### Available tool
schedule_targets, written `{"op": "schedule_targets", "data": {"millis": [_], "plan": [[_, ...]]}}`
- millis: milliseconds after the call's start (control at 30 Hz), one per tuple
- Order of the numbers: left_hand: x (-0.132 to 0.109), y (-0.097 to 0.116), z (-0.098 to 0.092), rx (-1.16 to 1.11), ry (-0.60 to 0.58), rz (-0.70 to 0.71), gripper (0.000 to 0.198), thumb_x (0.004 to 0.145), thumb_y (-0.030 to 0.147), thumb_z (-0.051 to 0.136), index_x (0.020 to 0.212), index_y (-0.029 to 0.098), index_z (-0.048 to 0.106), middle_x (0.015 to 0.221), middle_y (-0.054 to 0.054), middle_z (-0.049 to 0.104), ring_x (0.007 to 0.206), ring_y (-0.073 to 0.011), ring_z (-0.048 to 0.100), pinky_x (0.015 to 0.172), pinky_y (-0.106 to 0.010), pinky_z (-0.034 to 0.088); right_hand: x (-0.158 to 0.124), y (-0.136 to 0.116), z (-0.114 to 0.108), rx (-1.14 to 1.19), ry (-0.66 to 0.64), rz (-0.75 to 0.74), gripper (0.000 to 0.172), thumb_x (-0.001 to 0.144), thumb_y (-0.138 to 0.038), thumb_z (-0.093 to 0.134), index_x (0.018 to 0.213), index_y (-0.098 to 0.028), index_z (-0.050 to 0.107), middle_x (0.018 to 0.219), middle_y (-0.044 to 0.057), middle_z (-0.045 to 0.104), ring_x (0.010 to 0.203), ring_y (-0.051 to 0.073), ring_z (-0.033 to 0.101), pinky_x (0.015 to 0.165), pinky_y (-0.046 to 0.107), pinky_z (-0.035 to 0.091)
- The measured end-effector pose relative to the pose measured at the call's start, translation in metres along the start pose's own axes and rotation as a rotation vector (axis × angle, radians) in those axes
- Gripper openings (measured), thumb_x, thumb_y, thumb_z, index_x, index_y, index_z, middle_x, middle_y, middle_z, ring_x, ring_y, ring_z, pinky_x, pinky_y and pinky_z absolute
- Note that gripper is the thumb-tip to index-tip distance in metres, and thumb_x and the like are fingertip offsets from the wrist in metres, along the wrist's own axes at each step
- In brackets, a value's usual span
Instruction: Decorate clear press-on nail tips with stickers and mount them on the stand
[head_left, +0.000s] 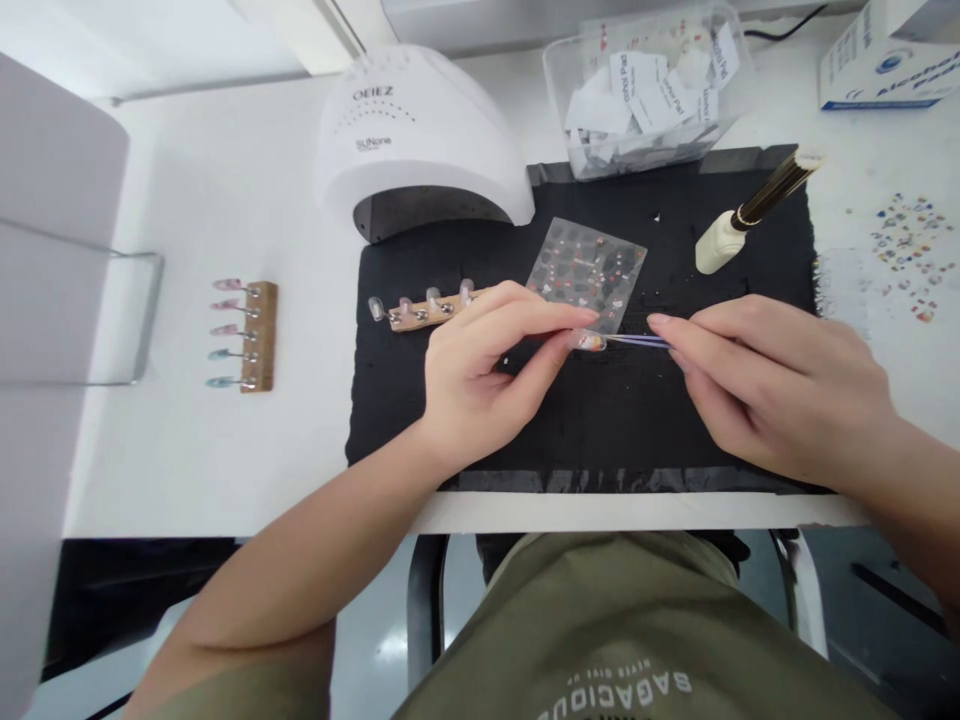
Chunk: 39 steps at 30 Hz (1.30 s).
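My left hand [495, 365] pinches a small false nail [590, 341] with an orange and white design between thumb and fingertips. A pair of thin purple tweezers [637, 340] is held in the closed fingers of my right hand [772, 385], and its tips reach the nail's right end. Just behind the nail lies a clear sticker sheet [589, 265] with small red and white motifs. Beyond my left hand rests a wooden stand [420, 316] bearing several clear and pinkish nail tips, its right end hidden by that hand.
A white nail lamp [420, 135] stands at the back of the black mat [465, 420]. Behind the mat is a plastic bin [562, 110] of alcohol pads. A cream polish bottle [720, 243] stands right, a second nail stand [259, 340] left, an alcohol pad box [889, 60] far right.
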<state>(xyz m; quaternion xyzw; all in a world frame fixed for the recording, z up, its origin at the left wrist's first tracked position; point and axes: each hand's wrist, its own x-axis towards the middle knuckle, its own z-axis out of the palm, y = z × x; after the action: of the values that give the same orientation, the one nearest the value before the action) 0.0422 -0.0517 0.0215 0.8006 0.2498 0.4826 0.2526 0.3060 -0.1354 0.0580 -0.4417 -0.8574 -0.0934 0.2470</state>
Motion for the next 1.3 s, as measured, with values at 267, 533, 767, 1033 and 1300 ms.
{"op": "schedule_targets", "data": {"millis": [267,533,767,1033,1300], "plan": [[0.0005,-0.0004,-0.0003,0.023,-0.009,-0.004,0.018,0.11,0.017,0.078,0.114,0.031,0.087,0.1,-0.001,0.089,0.082,-0.0153,0.078,0.074,-0.032,0.067,0.0017,-0.0015,-0.0021,0.0,0.013,0.001,0.041,0.107,-0.01,0.067,0.144,-0.025,0.075,0.102,0.003,0.087,0.087,0.02,0.083,0.051,0.033,0.048],[-0.0011,-0.0011,-0.0001,0.061,-0.01,-0.019,0.011,0.113,0.026,0.077,0.116,0.031,0.086,0.101,-0.001,0.088,0.081,-0.0152,0.078,0.073,-0.032,0.066,-0.0005,-0.0014,0.0016,0.017,-0.006,0.008,0.044,0.106,-0.011,0.067,0.146,-0.027,0.077,0.102,0.003,0.086,0.09,0.021,0.082,0.052,0.033,0.047],[-0.0013,-0.0003,0.0,-0.027,0.019,-0.028,0.018,0.109,0.018,0.081,0.12,0.032,0.086,0.101,0.0,0.087,0.082,-0.0145,0.077,0.073,-0.031,0.064,0.0015,-0.0018,0.001,0.006,-0.006,-0.017,0.037,0.107,-0.009,0.066,0.14,-0.02,0.077,0.1,0.005,0.085,0.089,0.02,0.081,0.052,0.033,0.046],[-0.001,-0.0004,-0.0012,-0.018,0.002,-0.025,0.02,0.11,0.018,0.08,0.121,0.033,0.087,0.103,-0.001,0.087,0.082,-0.0152,0.078,0.073,-0.032,0.064,0.0009,-0.0015,0.0004,-0.006,-0.009,-0.005,0.041,0.107,-0.011,0.065,0.143,-0.026,0.076,0.101,0.003,0.086,0.088,0.021,0.082,0.051,0.033,0.047],[0.0004,0.0007,-0.0005,0.018,-0.006,0.003,0.021,0.11,0.015,0.078,0.116,0.031,0.088,0.101,0.0,0.088,0.084,-0.0148,0.079,0.076,-0.031,0.067,0.0015,-0.0013,-0.001,0.004,0.004,-0.012,0.041,0.107,-0.01,0.065,0.144,-0.023,0.076,0.101,0.004,0.086,0.089,0.02,0.081,0.052,0.033,0.048]]}}
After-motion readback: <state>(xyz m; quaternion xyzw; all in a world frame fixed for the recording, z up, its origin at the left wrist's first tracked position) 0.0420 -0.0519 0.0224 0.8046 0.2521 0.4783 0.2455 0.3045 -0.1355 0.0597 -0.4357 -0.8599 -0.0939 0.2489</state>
